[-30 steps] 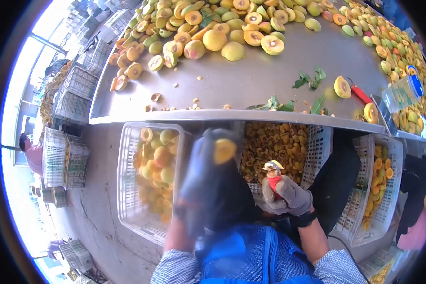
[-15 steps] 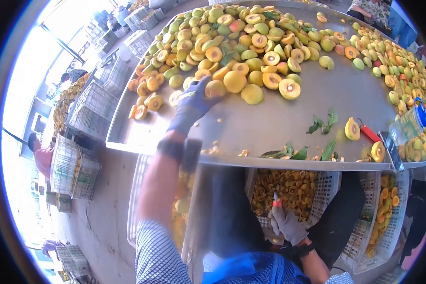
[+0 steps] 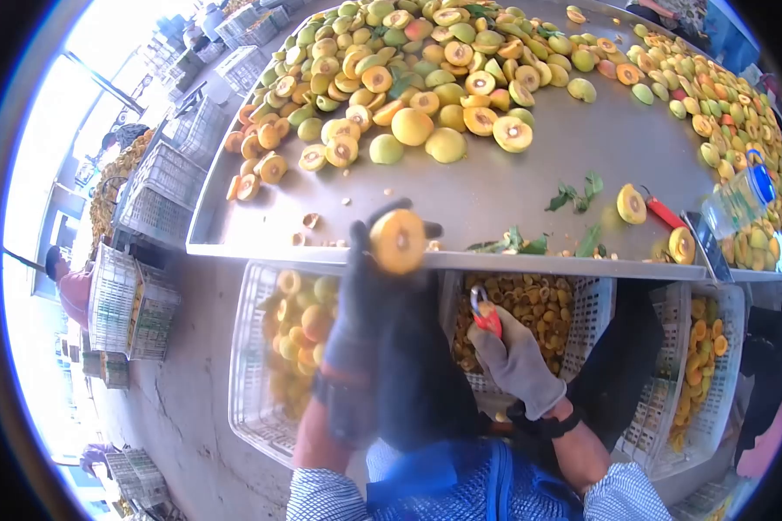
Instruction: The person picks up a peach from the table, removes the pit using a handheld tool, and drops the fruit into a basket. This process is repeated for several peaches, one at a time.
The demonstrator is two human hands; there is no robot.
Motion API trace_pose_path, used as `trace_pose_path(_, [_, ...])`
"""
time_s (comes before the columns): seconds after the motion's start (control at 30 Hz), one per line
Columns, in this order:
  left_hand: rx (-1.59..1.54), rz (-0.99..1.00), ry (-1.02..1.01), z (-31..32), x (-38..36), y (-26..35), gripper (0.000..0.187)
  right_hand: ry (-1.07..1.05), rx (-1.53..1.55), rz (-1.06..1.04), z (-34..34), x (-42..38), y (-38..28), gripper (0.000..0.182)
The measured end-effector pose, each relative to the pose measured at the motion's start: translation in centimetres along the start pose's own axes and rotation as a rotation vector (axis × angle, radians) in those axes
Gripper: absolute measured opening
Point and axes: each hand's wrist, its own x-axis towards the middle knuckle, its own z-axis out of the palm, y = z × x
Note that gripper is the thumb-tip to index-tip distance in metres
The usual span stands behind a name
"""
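Observation:
My left hand [image 3: 369,269], in a dark glove and blurred by motion, holds a halved yellow fruit [image 3: 397,241] at the table's front edge, its cut face showing a pit. My right hand [image 3: 521,360], in a light grey glove, is wrapped round a small red-handled tool [image 3: 487,314] with a curved metal tip. That hand is over a crate of fruit pieces [image 3: 539,304] below the table. A large pile of halved fruit [image 3: 443,78] lies on the metal table [image 3: 530,187] beyond both hands.
A crate [image 3: 248,382] of fruit stands at the lower left, another crate [image 3: 712,417] at the right. On the table lie leaves [image 3: 573,198], a red-handled knife [image 3: 663,211], a phone [image 3: 708,247] and a clear jar [image 3: 734,204]. Other people [image 3: 78,286] sit farther off.
My left hand has drawn back from the pile to the table's front edge with a fruit half in it. My right hand has risen slightly with the tool. The view has shifted a little.

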Motion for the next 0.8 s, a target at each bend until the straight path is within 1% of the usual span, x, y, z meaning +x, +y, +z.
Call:
trace_pose_path(0.03, [-0.656, -0.359, 0.047, 0.7, -1.3, -0.8, 0.060, 0.010, -0.115, -0.143, -0.1, 0.1, -0.5, 0.030])
trace_pose_path(0.1, [-0.593, -0.338, 0.196, 4.4, -3.1, -0.6, 0.064, 0.024, -0.181, -0.170, -0.3, 0.3, -1.4, 0.028])
trace_pose_path(0.13, [-0.510, -0.348, 0.091, 4.2, -3.7, -0.9, 0.064, 0.025, -0.235, -0.200, -0.4, 0.2, -1.6, 0.027])
trace_pose_path(0.17, [-0.518, -0.353, 0.082, 4.7, -4.0, -1.4, 0.064, 0.035, -0.241, -0.195, -0.5, 0.1, -1.7, 0.027])
trace_pose_path(0.23, [-0.338, -0.282, 0.094, 6.3, -4.1, -2.0, 0.064, 0.049, -0.256, -0.202, -0.6, 0.2, -1.4, 0.031])
trace_pose_path(0.27, [-0.283, -0.282, 0.128, 6.9, -4.2, -1.5, 0.061, 0.054, -0.260, -0.205, -0.7, 0.2, -1.3, 0.031])
trace_pose_path(0.3, [-0.285, -0.280, 0.124, 7.0, -4.3, -1.5, 0.061, 0.070, -0.275, -0.180, -0.7, 0.1, -1.1, 0.034])
trace_pose_path(0.37, [-0.112, -0.208, 0.089, 7.0, -4.4, -1.8, 0.057, 0.086, -0.288, -0.152, -0.6, 0.0, -0.5, 0.037])
trace_pose_path(0.4, [-0.033, -0.179, 0.102, 7.1, -4.4, -2.1, 0.052, 0.095, -0.272, -0.114, -0.5, 0.0, 0.0, 0.038])
trace_pose_path(0.43, [-0.031, -0.178, 0.102, 7.1, -4.5, -2.5, 0.052, 0.103, -0.255, -0.076, -0.4, 0.0, 0.2, 0.040])
trace_pose_path(0.5, [0.273, 0.002, 0.151, 7.4, -4.6, -3.2, 0.049, 0.138, -0.241, -0.095, 0.0, -0.2, 0.0, 0.037])
trace_pose_path(0.57, [0.217, -0.034, 0.178, 7.6, -4.8, -3.3, 0.046, 0.171, -0.225, -0.111, 0.0, -0.1, 0.0, 0.033])
trace_pose_path(0.63, [0.154, -0.106, 0.162, 7.6, -4.7, -3.4, 0.044, 0.164, -0.393, -0.165, -0.5, 0.1, 0.1, 0.031])
trace_pose_path(0.67, [0.155, -0.107, 0.160, 7.6, -4.6, -3.3, 0.044, 0.167, -0.391, -0.165, -0.7, 0.1, 0.1, 0.031])
trace_pose_path(0.73, [0.131, -0.110, 0.159, 7.7, -4.5, -3.3, 0.042, 0.129, -0.450, -0.319, -1.0, 0.2, 0.1, 0.028])
trace_pose_path(0.77, [0.130, -0.111, 0.162, 7.7, -4.5, -3.4, 0.042, 0.127, -0.452, -0.318, -1.1, 0.2, 0.3, 0.028])
trace_pose_path(0.8, [0.119, -0.142, 0.156, 7.7, -4.5, -3.4, 0.041, 0.134, -0.418, -0.252, -1.1, 0.2, 0.6, 0.026])
